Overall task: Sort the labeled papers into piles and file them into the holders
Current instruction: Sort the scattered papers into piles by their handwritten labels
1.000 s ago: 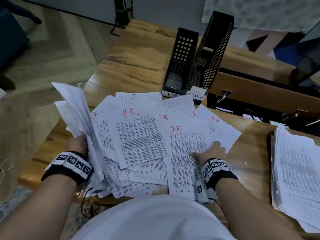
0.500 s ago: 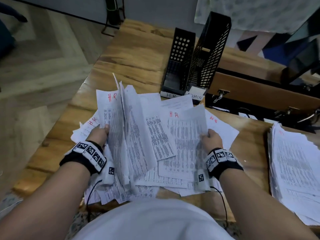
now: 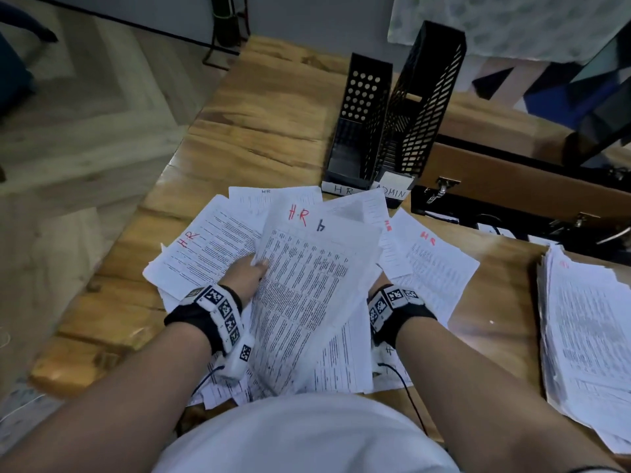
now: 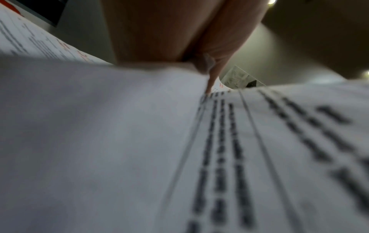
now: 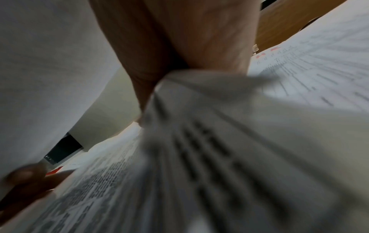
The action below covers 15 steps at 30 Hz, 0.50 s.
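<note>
The left hand [image 3: 246,272] held the left edge of a gathered bundle of white printed sheets marked "H.R" in red [image 3: 307,285], thumb on top of the uppermost page and the fingers hidden beneath it. In the left wrist view that hand [image 4: 179,31] appeared as a blurred palm pressed against the paper [image 4: 119,141], with one fingertip [image 4: 209,85] at the sheet's edge. The right hand [image 3: 380,285] was almost wholly covered by the bundle in the head view; only its banded wrist showed. In the right wrist view its palm [image 5: 199,39] closed over a bunched edge of the papers [image 5: 219,141], so it gripped them, though the fingers themselves could not be made out through the blur.

The bundle was raised and tilted over a loose spread of more white printed pages [image 3: 211,247] lying on the wooden table [image 3: 259,124], several bearing red "H.R" marks. Beyond them stood two black perforated metal file holders [image 3: 365,107] side by side, with white labels reading "H.R" and, partly covered, "ADMIN". A separate thick stack of white papers [image 3: 587,329] lay well apart at the right, cut off by the frame edge. A brown case with metal latches [image 3: 512,179] sat behind the table, partly out of view.
</note>
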Motion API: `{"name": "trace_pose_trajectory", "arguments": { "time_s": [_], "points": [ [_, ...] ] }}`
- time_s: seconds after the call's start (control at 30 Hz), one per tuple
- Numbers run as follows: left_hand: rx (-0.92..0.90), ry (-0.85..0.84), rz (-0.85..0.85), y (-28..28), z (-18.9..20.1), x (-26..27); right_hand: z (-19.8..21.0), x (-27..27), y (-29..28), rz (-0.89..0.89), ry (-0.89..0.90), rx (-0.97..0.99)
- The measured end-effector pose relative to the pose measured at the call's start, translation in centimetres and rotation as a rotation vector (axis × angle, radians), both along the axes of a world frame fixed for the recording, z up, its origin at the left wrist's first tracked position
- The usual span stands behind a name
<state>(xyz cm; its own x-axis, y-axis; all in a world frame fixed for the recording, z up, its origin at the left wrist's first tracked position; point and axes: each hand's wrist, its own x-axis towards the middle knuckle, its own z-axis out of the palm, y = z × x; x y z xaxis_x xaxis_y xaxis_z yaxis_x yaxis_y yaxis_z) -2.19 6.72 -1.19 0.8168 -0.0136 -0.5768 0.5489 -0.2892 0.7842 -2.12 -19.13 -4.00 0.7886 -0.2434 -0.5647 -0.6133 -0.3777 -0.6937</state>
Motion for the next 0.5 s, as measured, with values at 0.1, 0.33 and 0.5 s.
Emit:
{"name": "trace_pose_trajectory", "arguments": {
  "time_s": [0.1,0.33,0.5],
  "points": [
    [-0.005,0.002,0.043,1.0,-0.6,0.3,4.1,-0.8,1.3,-0.047,-0.014,0.056],
    [0.038,-0.039,0.146,0.3,-0.7,0.9,3.7,-2.5,0.4,-0.124,0.060,0.212],
    [0.088,-0.056,0.051,-2.2,0.4,0.5,4.0,-4.2,0.9,-0.057,0.113,0.310]
  ]
}}
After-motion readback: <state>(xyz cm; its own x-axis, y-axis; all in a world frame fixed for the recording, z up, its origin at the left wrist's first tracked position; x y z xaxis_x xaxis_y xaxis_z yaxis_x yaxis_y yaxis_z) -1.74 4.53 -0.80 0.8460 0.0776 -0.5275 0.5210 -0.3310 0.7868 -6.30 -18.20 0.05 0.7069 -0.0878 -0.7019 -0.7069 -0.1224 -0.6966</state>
